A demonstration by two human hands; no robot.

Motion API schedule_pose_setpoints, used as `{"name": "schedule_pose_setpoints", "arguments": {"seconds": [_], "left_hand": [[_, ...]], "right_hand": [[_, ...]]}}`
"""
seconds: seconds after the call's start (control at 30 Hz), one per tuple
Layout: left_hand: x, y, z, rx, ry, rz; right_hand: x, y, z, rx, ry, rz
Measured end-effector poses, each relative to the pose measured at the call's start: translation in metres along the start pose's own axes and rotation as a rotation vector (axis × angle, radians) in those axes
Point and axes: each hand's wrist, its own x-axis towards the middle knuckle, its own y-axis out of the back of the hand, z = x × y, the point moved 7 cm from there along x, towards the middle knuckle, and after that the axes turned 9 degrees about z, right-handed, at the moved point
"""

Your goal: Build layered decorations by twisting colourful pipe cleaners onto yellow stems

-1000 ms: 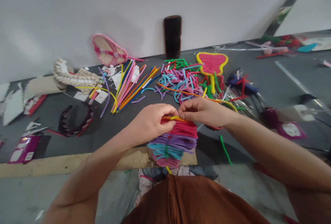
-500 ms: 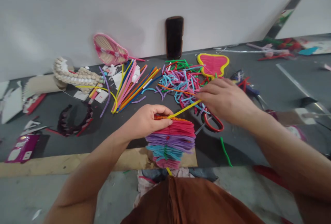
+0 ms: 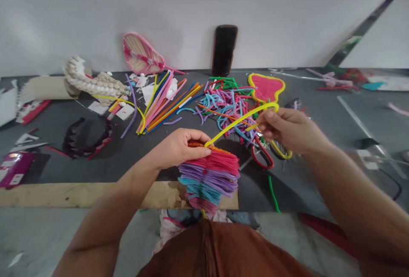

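My left hand [image 3: 179, 147] is closed on the top of a woven pipe-cleaner piece [image 3: 208, 177] with red, purple, blue and pink bands, held in front of me. A yellow pipe cleaner [image 3: 240, 121] runs from its top edge up to the right. My right hand [image 3: 286, 128] pinches the far end of that yellow pipe cleaner, which loops over my fingers. Just beyond my hands lies a pile of short cut pipe cleaners [image 3: 227, 105].
On the dark mat lie long pipe cleaners [image 3: 166, 102], a pink and yellow woven piece [image 3: 266, 86], a pink fan shape [image 3: 142, 55], a shell-like white craft [image 3: 91, 85], red-handled scissors [image 3: 262, 157] and a dark headband [image 3: 84, 140]. A phone [image 3: 224, 49] leans on the wall.
My right hand has drawn the yellow pipe cleaner out from the woven piece, up and to the right. My left hand has kept its grip on the piece.
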Motion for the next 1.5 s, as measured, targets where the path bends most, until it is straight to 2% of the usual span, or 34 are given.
{"name": "schedule_pose_setpoints", "arguments": {"seconds": [0.03,0.1,0.17,0.23,0.33,0.43,0.7,0.93,1.1,1.2,1.37,1.43,1.5], "left_hand": [[0.000,0.000,0.001,0.013,-0.005,-0.003],[0.000,0.000,0.003,0.042,-0.017,-0.007],[0.000,0.000,0.004,0.061,-0.025,-0.005],[0.000,0.000,0.003,0.066,-0.020,-0.003],[-0.001,0.000,0.001,0.061,-0.010,-0.018],[-0.002,-0.002,0.001,0.054,-0.010,-0.034],[-0.001,-0.003,0.004,0.023,-0.042,-0.062],[-0.002,-0.004,0.000,-0.042,0.001,-0.083],[-0.001,-0.007,0.002,-0.055,-0.033,-0.112],[0.000,-0.008,0.004,-0.052,-0.061,-0.127],[0.002,-0.007,0.003,-0.035,-0.059,-0.072],[0.001,-0.007,0.002,-0.048,-0.031,-0.057],[0.001,-0.007,0.001,-0.059,-0.016,-0.045]], "right_hand": [[-0.004,-0.016,0.000,0.290,-0.091,-0.067],[-0.011,-0.043,-0.005,0.679,-0.194,-0.135],[-0.016,-0.066,-0.009,0.860,-0.252,-0.192],[-0.020,-0.086,-0.010,0.918,-0.308,-0.265],[-0.022,-0.103,-0.006,0.935,-0.372,-0.319],[-0.021,-0.110,-0.005,0.958,-0.398,-0.318],[-0.027,-0.117,-0.009,0.993,-0.432,-0.333],[-0.025,-0.121,-0.006,1.042,-0.429,-0.345],[-0.028,-0.123,-0.008,1.063,-0.428,-0.387],[-0.031,-0.125,-0.010,1.027,-0.412,-0.413],[-0.032,-0.128,-0.005,0.923,-0.435,-0.349],[-0.031,-0.127,-0.005,0.851,-0.392,-0.387],[-0.029,-0.122,-0.009,0.703,-0.296,-0.481]]}}
